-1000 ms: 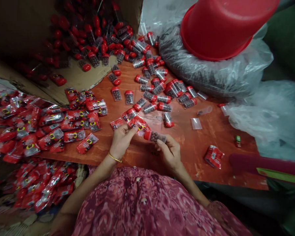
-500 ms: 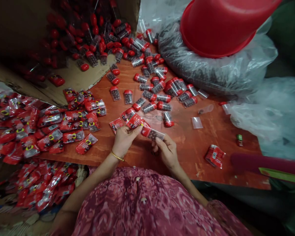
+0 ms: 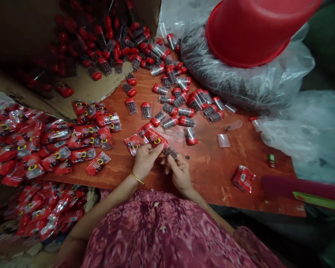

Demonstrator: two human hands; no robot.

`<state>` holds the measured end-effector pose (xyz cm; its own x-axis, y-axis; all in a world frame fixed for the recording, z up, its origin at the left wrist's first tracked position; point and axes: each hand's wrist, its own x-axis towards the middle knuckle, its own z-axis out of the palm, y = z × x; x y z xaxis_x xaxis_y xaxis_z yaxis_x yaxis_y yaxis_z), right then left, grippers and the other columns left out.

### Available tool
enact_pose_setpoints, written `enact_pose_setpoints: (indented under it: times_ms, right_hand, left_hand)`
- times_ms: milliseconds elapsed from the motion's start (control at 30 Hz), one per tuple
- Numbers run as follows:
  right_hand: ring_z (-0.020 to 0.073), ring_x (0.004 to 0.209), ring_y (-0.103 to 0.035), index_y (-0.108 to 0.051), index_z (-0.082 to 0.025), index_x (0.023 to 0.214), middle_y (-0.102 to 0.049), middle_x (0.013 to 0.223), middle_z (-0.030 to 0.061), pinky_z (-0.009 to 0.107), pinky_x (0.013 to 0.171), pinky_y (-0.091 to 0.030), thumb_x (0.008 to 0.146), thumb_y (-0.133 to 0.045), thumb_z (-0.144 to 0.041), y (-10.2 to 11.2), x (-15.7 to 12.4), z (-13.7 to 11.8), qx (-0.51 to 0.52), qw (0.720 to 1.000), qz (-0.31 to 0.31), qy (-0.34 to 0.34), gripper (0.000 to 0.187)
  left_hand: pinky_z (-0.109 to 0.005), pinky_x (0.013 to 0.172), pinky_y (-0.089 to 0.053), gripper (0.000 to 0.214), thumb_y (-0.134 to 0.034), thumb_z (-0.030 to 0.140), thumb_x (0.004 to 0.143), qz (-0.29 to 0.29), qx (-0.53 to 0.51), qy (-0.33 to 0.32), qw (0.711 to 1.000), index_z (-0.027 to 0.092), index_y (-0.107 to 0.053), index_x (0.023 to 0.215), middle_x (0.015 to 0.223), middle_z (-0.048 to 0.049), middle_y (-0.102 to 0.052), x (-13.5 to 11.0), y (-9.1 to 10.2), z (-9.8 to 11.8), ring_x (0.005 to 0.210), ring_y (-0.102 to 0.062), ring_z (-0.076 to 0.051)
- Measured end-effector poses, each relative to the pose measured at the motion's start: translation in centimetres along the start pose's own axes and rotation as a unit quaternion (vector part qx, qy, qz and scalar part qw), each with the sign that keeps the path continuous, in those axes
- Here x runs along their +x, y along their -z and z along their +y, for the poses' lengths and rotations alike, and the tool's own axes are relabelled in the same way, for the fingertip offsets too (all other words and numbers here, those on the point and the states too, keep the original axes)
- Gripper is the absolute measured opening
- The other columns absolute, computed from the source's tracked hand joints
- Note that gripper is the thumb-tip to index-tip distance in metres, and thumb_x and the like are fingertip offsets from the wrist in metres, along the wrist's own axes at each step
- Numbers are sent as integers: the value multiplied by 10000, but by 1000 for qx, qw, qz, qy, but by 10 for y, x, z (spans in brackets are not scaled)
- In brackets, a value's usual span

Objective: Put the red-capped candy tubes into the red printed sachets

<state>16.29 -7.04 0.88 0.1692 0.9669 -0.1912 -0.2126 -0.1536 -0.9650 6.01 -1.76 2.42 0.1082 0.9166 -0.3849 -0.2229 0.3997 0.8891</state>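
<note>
Where right grip point(image 3: 180, 175) closes, tube point(image 3: 170, 152) protrudes.

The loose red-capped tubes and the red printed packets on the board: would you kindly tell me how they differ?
The red-capped tubes are clear, rigid-looking cylinders, while the red packets are flat, glossy printed wrappers with a yellow ring mark. The tubes lie scattered across the middle of the wooden board, while the packets lie heaped towards its left. Both are mainly red and show small dark balls inside.

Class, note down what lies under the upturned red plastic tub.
Under the red tub: a clear plastic bag of dark pieces; the bag's middle is covered.
</note>
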Motion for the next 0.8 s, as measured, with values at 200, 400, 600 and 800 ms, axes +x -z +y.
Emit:
enact_pose_setpoints:
  times_ms: [200, 400, 600, 800]
  right_hand:
    - [72, 411, -436, -567, -197, 742, -595, 593, -17, 216, 416, -389, 788, -548, -468, -1, 0, -10, -87, 996, 10, 35, 276]
    - [52, 352, -434, -564, -186, 733, -639, 645, -7, 203, 372, -367, 785, -553, -473, -5, 2, -2, 8, 999, -30, -14, 291]
    - [64, 348, -451, -561, -191, 725, -618, 585, -17, 198, 345, -374, 754, -587, -487, -8, 2, -8, -9, 1000, 7, -13, 299]
    - [57, 294, -389, -539, -194, 678, -479, 433, -74, 196, 332, -349, 772, -555, -507, -8, 6, -9, 32, 999, -26, -28, 327]
  left_hand:
    - [-207, 533, -425, 351, -712, 467, 598, -18, -76, 3, 997, 129, -638, 659, 583, -2, -611, 1, -6, 4, 537, -528, -85]
    - [-179, 370, -274, 303, -721, 411, 599, -79, -58, 20, 995, 123, -630, 627, 459, 44, -494, 0, -4, 13, 377, -364, -34]
    - [-178, 371, -273, 399, -662, 507, 645, -75, -37, 25, 996, 133, -560, 555, 454, 44, -455, -5, -8, 12, 387, -367, -34]
    - [-190, 325, -257, 487, -593, 585, 676, -70, -13, 36, 997, 162, -456, 477, 398, 77, -327, -11, -10, 1, 316, -335, -38]
